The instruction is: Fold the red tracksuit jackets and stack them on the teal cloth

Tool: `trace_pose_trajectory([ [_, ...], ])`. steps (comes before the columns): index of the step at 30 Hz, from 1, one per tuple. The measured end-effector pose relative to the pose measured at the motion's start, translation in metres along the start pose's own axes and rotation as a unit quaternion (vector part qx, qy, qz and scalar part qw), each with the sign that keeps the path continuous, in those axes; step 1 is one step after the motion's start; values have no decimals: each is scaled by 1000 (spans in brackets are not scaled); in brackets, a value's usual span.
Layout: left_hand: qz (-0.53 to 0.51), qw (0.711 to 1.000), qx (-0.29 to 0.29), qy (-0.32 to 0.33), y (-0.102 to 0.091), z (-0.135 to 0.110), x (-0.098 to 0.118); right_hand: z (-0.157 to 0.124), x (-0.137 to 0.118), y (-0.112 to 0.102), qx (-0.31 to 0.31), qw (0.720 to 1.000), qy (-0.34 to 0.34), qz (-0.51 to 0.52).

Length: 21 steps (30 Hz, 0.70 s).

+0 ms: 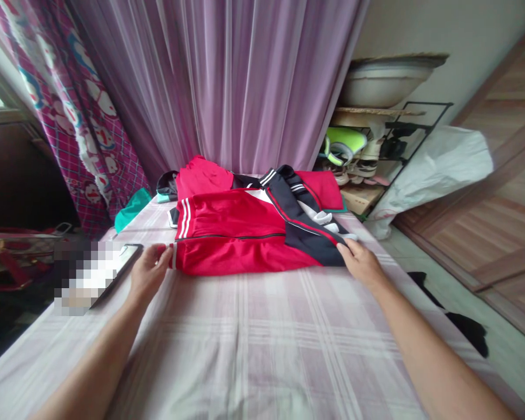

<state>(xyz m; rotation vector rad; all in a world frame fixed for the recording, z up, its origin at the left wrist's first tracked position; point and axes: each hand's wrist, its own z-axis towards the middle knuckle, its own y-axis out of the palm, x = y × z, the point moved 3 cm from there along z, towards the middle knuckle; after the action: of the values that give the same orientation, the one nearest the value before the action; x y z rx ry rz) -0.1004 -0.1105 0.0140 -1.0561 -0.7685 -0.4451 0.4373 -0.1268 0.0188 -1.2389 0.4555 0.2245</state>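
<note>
As left hand pinches the red jacket at one end, right hand lies flat on the other.

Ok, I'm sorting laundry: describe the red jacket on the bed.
The red jacket looks like smooth sportswear, with white stripes, a thin dark seam and a navy panel trimmed red and white. It lies folded flat on the checked sheet. The left hand touches its left edge, the right hand its navy corner.
</note>
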Motion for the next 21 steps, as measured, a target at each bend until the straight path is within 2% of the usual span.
trace_pose_trajectory([
  [4,-40,998,41,5,0,-5,14,3,1,-10,13,999,23,-31],
  [7,-1,999,46,12,-13,-11,15,-6,7,-24,9,998,23,-58],
  [9,45,999,21,17,-23,-19,12,-18,13,-29,-29,997,15,-74],
  [13,144,986,-72,29,-31,-38,4,-42,18,-25,-166,974,19,-151],
  [16,174,980,-90,36,-32,-40,5,-47,12,-29,-173,956,49,-231],
  [21,186,973,-128,53,-32,-26,14,-39,-19,-32,-174,955,42,-235],
])
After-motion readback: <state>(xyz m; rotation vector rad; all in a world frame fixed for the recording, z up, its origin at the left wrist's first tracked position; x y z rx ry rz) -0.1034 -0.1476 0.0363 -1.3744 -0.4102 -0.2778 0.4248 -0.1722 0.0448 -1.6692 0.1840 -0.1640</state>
